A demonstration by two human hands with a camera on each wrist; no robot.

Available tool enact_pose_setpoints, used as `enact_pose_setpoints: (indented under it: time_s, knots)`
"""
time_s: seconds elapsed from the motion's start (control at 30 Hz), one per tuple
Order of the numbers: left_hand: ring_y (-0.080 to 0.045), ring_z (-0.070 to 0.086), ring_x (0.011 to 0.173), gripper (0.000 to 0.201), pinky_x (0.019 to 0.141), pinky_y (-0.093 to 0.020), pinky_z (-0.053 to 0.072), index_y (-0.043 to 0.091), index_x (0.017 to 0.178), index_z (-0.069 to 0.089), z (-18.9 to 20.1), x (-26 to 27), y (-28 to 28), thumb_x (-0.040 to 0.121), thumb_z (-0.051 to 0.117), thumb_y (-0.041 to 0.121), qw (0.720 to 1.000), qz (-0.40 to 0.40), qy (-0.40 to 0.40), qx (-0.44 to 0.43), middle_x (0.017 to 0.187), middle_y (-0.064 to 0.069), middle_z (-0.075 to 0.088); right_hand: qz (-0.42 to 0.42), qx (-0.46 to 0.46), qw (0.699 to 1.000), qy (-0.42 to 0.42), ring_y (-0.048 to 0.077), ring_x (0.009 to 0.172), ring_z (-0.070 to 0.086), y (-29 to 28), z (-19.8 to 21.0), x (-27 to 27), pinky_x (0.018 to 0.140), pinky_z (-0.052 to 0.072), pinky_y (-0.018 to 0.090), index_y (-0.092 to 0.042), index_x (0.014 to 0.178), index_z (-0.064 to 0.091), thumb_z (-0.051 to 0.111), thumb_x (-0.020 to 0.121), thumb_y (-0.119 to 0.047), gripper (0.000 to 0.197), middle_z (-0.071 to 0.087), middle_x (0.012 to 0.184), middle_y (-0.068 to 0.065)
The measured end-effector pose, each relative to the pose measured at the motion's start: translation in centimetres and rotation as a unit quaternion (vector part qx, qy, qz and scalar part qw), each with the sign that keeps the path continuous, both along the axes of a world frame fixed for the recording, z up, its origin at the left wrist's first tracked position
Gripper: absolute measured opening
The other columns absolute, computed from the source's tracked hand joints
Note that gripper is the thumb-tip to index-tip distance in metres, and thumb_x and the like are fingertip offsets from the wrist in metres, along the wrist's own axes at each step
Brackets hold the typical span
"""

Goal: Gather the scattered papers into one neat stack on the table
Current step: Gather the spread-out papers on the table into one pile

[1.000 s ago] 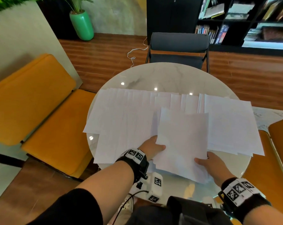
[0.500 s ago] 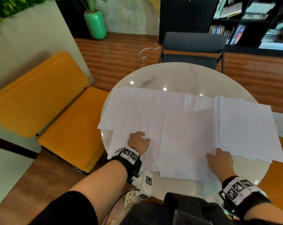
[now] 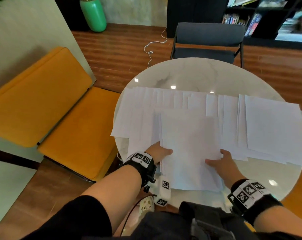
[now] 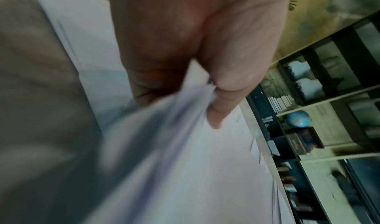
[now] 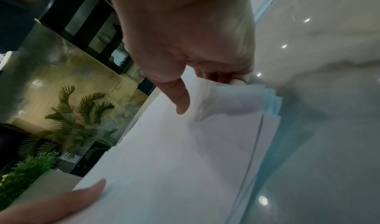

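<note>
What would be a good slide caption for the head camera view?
Both hands, left hand and right hand, grip a gathered stack of papers over sheets fanned across a round marble table.

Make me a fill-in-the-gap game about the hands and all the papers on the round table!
1. Both hands hold one stack of ____ paper.
2. The left hand grips the stack's ____ edge.
3. The right hand has its ____ on top of the stack.
4. Left of the round table stands a ____ bench.

Missing words: white; left; thumb; yellow
</note>
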State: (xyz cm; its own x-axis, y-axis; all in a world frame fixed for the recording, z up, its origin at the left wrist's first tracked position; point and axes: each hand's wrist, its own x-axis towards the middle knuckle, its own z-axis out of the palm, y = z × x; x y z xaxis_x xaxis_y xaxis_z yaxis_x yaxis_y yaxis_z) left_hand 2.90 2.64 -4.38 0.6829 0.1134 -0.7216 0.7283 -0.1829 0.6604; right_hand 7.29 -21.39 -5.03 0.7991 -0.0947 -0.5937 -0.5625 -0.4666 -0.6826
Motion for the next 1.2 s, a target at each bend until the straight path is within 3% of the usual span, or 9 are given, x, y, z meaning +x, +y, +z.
enact_pose_setpoints:
  time_s: [0.1,0.2,0.37,0.5,0.67,0.8,0.87,1.0,1.2]
  knots:
    - [-0.032,0.059,0.114,0.044,0.101,-0.044,0.048,0.008,0.129,0.050,1.9,0.1,0.5,0.087,0.057,0.022,0.997,-0.060,-0.023,0.052,0.126,-0.016,0.061,0.007,0.001,1.000,-0.002,0.036,0.101,0.061,0.3,-0.1,0.0,0.092,0.050,0.052,-0.003,0.121,0.050,0.077,0.075,-0.016,0.055,0.062,0.115,0.014]
    - [-0.033,0.056,0.118,0.054,0.104,-0.046,0.044,0.008,0.132,0.050,2.2,0.1,1.7,0.083,0.062,0.027,0.999,-0.044,-0.026,0.009,0.130,-0.016,0.059,-0.019,0.071,0.997,-0.034,0.028,0.075,0.061,0.1,0.7,0.0,0.066,0.051,0.037,-0.004,0.089,0.053,0.076,0.077,-0.014,0.028,0.064,0.089,0.012]
    - [-0.035,0.059,0.113,0.030,0.105,-0.046,0.043,0.003,0.116,0.059,2.8,0.0,3.6,0.087,0.062,0.006,0.991,0.033,-0.035,-0.121,0.122,-0.020,0.063,-0.048,0.268,0.962,-0.010,0.033,0.097,0.071,0.3,1.7,-0.5,0.083,0.057,0.041,-0.003,0.115,0.062,0.075,0.073,-0.012,0.045,0.073,0.108,0.017]
    - [-0.034,0.060,0.113,0.036,0.095,-0.038,0.050,0.006,0.123,0.055,2.9,0.1,4.2,0.089,0.061,0.014,0.996,0.000,-0.034,-0.084,0.125,-0.017,0.061,-0.048,0.178,0.982,-0.033,0.033,0.088,0.068,1.9,2.5,-0.9,0.071,0.053,0.036,-0.002,0.111,0.063,0.073,0.079,-0.013,0.036,0.072,0.099,0.014]
    - [-0.021,0.057,0.113,0.039,0.090,-0.027,0.047,0.020,0.130,0.052,2.4,-0.6,6.7,0.092,0.050,0.020,0.988,-0.014,-0.107,0.110,0.130,-0.005,0.055,-0.045,-0.005,0.996,-0.071,0.035,0.088,0.064,3.8,1.3,-0.4,0.083,0.052,0.042,-0.005,0.101,0.065,0.071,0.081,-0.023,0.028,0.068,0.097,0.017]
    - [-0.029,0.050,0.123,0.046,0.098,-0.032,0.042,0.022,0.137,0.044,1.4,-1.3,9.9,0.092,0.051,0.029,0.969,0.072,-0.095,0.215,0.145,-0.010,0.037,-0.009,-0.122,0.990,-0.071,0.039,0.097,0.062,3.9,-0.1,-0.1,0.088,0.052,0.051,-0.011,0.093,0.066,0.068,0.064,-0.053,0.051,0.068,0.104,0.016]
    - [-0.030,0.047,0.126,0.055,0.095,-0.031,0.040,0.021,0.142,0.035,1.0,-1.5,10.9,0.091,0.052,0.030,0.975,0.098,-0.056,0.193,0.148,-0.011,0.035,0.013,-0.145,0.988,-0.056,0.038,0.101,0.060,3.7,-1.9,0.4,0.089,0.051,0.051,-0.011,0.107,0.067,0.060,0.055,-0.063,0.073,0.066,0.110,0.014]
    - [-0.031,0.048,0.128,0.068,0.100,-0.033,0.041,0.021,0.146,0.026,0.3,-1.3,12.1,0.087,0.058,0.033,0.986,0.109,-0.017,0.126,0.147,-0.012,0.041,0.053,-0.115,0.990,-0.062,0.037,0.096,0.064,6.7,0.3,0.2,0.087,0.053,0.050,-0.008,0.108,0.068,0.070,0.073,-0.042,0.049,0.069,0.105,0.016]
    - [-0.027,0.059,0.114,0.046,0.104,-0.048,0.046,0.016,0.125,0.052,0.4,-1.5,12.3,0.085,0.062,0.036,1.000,0.006,-0.006,0.018,0.126,-0.008,0.062,0.091,-0.079,0.992,-0.049,0.036,0.095,0.064,10.3,1.4,-0.2,0.087,0.053,0.047,-0.005,0.116,0.061,0.067,0.083,-0.031,0.043,0.068,0.105,0.016]
